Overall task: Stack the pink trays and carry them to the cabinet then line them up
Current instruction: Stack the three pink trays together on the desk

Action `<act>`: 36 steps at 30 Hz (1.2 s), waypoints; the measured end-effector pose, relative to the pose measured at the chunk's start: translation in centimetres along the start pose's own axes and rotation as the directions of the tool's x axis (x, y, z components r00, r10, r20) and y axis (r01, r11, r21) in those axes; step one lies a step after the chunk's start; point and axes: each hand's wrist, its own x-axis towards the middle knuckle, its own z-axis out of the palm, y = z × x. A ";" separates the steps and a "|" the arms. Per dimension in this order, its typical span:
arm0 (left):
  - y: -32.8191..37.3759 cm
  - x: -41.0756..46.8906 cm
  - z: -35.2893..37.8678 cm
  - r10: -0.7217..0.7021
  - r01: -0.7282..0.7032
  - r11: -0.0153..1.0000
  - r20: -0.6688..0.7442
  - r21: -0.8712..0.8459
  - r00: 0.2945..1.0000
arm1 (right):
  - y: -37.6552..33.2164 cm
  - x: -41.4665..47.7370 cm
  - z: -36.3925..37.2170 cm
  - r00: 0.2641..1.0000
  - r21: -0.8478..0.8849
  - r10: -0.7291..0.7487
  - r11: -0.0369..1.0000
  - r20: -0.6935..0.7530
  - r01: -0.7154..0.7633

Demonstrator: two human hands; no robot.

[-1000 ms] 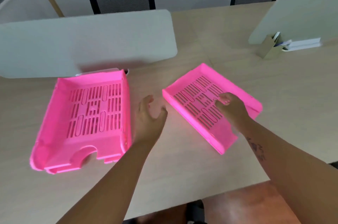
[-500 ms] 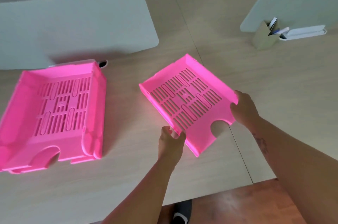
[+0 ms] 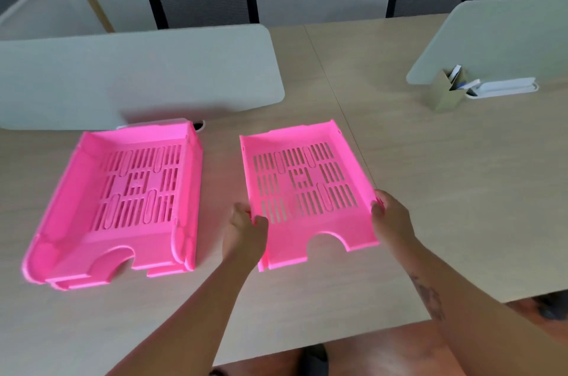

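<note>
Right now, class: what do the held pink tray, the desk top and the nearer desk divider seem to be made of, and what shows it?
Held pink tray: looks like moulded plastic, smooth, slightly glossy; uniform colour, slotted base, thin walls.
Desk top: pale wood-grain surface, matt, probably laminate; fine even grain, straight seam.
Desk divider: pale grey panel with rounded corners, matt; possibly fabric-covered or plastic, which cannot be told.

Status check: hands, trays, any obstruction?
Left hand and right hand grip right tray. Left stack waiting. Nothing between.
</note>
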 end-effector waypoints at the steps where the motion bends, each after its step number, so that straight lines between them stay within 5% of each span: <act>1: 0.0 0.2 -1.2 0.021 -0.021 1.000 -0.010 -0.013 1.000 | -1.3 -0.6 0.0 1.000 0.028 -0.019 0.999 -0.023 0.020; 9: -2.7 2.7 -13.7 0.189 -0.195 0.979 -0.096 -0.061 0.977 | -12.3 -5.8 3.8 0.971 0.199 -0.158 0.961 -0.180 0.193; 20: -12.0 7.7 -31.6 0.184 -0.181 0.983 -0.208 0.036 0.961 | -27.1 -11.6 16.9 0.967 0.366 -0.238 0.895 -0.088 0.254; 36: -18.2 9.1 -32.6 0.140 -0.140 0.990 -0.050 0.019 0.989 | -27.5 -13.3 23.6 0.984 0.289 -0.172 0.940 -0.052 0.179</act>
